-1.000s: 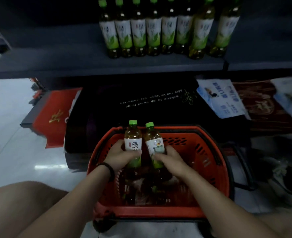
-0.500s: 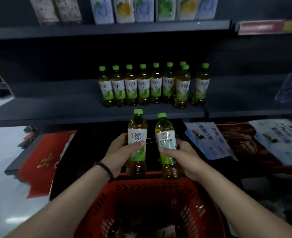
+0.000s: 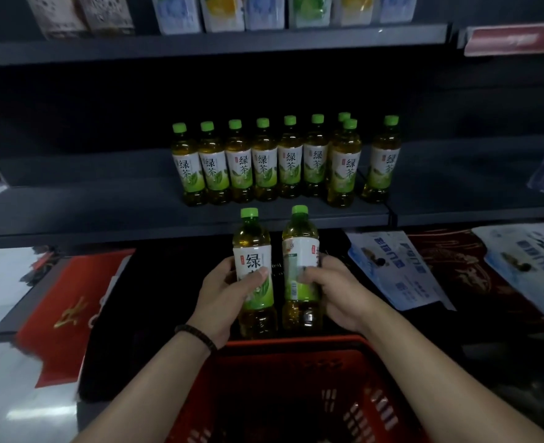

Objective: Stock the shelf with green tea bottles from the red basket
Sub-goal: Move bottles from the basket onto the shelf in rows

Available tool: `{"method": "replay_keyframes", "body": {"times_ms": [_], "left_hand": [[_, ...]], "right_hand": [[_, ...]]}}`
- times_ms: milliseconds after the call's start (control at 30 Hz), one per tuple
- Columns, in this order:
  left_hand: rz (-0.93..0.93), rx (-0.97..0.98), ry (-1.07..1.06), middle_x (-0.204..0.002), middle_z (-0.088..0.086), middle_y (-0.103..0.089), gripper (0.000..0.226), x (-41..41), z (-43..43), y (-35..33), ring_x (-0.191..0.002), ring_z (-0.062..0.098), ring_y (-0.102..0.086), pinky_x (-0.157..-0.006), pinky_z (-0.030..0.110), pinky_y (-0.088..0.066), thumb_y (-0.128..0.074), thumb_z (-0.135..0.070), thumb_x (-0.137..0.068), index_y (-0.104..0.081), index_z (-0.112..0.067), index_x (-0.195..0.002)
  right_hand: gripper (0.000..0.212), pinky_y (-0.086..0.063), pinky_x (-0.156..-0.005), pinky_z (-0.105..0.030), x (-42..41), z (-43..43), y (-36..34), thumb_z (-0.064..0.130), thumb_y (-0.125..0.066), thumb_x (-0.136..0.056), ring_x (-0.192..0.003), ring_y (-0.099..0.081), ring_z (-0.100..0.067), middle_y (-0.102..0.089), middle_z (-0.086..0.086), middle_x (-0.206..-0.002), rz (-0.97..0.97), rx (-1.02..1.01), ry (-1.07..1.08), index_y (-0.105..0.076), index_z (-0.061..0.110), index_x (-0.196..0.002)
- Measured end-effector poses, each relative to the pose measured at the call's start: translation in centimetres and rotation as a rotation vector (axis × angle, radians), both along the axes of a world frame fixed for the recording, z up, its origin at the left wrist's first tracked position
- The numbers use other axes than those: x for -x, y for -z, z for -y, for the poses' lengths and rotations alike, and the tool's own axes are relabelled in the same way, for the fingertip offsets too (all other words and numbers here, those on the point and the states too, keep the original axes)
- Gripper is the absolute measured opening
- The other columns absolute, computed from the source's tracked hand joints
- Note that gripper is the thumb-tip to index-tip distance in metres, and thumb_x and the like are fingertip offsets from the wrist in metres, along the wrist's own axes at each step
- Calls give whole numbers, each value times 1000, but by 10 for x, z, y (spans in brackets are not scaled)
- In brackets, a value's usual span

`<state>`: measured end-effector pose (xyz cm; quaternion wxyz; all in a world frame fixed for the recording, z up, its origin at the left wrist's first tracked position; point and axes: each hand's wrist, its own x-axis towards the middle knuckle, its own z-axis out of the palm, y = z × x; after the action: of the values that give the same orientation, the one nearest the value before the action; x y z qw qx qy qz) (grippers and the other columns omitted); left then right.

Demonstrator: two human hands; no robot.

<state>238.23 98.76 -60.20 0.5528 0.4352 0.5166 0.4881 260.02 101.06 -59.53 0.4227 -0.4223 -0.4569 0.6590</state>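
Plainly "绿茶", apparently, on bottle labels (image 3: 254,270).

Glossy clear plastic bottles (image 3: 254,276) with smooth paper-like labels; matt dark shelf (image 3: 104,206); perforated red plastic basket (image 3: 296,394).

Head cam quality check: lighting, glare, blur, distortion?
Head view: dim overall, the shelf recess nearly black; the labels of the bottle in the left hand and of the shelved bottles stay readable; pale glare streaks on the floor tiles at left; the red mat edge and the top-shelf packs look soft; wide-angle bowing bends the shelf edges; the red basket is murky.
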Motion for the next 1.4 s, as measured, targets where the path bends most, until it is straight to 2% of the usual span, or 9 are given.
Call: {"method": "replay_keyframes", "body": {"times_ms": [100,267,367,467,600,733,1000,1267,1400], "left_hand": [[13,14,2,-121,5,-81,41,7,-2,-4,-114,28,-78,-100,54,-62,-82,-21,-91,-73,-20,-131],[3,-5,-28,-120,6,-82,43,23,-21,-10,-111,26,-79,-100,52,-62,-85,-15,-90,-72,-22,-131],[-28,-77,-59,-120,2,-81,52,22,-54,-31,-111,22,-78,-98,48,-63,-91,-15,-84,-70,-26,-130],[-35,-158,-68,-124,-2,-79,52,9,-90,-54,-115,18,-75,-100,45,-62,-92,-11,-83,-69,-25,-128],[-143,-284,-66,-126,-10,-74,47,-12,-135,-71,-116,10,-70,-103,40,-59,-88,-18,-89,-66,-35,-126],[-240,-294,-77,-140,-6,-69,55,-21,-185,-75,-130,19,-63,-114,51,-52,-86,-27,-91,-62,-32,-140],[-362,-431,-211,-135,-8,-69,54,-23,-235,-40,-123,12,-65,-105,37,-53,-81,-21,-95,-56,-20,-143],[-463,-485,-247,-138,-3,-67,50,-19,-248,-29,-126,18,-64,-107,41,-54,-76,-23,-99,-55,-17,-144],[-506,-447,-246,-143,2,-67,55,-20,-246,-30,-130,21,-63,-107,37,-51,-75,-24,-100,-52,-14,-149]], "right_hand": [[45,-59,-101,-52,5,-1,7,-6,-78,-86,-111,-75,-36,-77,-21,-117,35,-27,96,-65,3,-129],[54,-65,-77,-32,2,-7,3,4,-98,-67,-93,-79,-16,-82,0,-98,240,-170,338,-72,17,-112],[56,-60,-67,-21,-1,-27,-19,11,-101,-64,-83,-75,-3,-78,7,-91,382,-296,450,-70,22,-110],[55,-58,-72,-24,-4,-56,-46,20,-100,-67,-86,-71,-3,-75,12,-97,465,-346,504,-67,24,-111],[57,-48,-67,-12,-4,-100,-66,26,-98,-70,-87,-67,2,-72,17,-98,566,-432,594,-66,27,-117],[61,-54,-89,-25,-1,-147,-69,21,-96,-74,-102,-66,-9,-72,10,-108,550,-449,620,-63,21,-125],[66,-63,-91,-39,13,-213,-42,29,-98,-69,-104,-74,-17,-77,4,-110,680,-549,658,-63,24,-124],[81,-61,-97,-41,30,-229,-17,27,-101,-62,-115,-70,-21,-73,-2,-121,760,-547,691,-59,24,-132],[79,-54,-101,-31,30,-225,-17,22,-100,-66,-123,-66,-24,-69,-5,-128,780,-501,659,-58,19,-133]]}}
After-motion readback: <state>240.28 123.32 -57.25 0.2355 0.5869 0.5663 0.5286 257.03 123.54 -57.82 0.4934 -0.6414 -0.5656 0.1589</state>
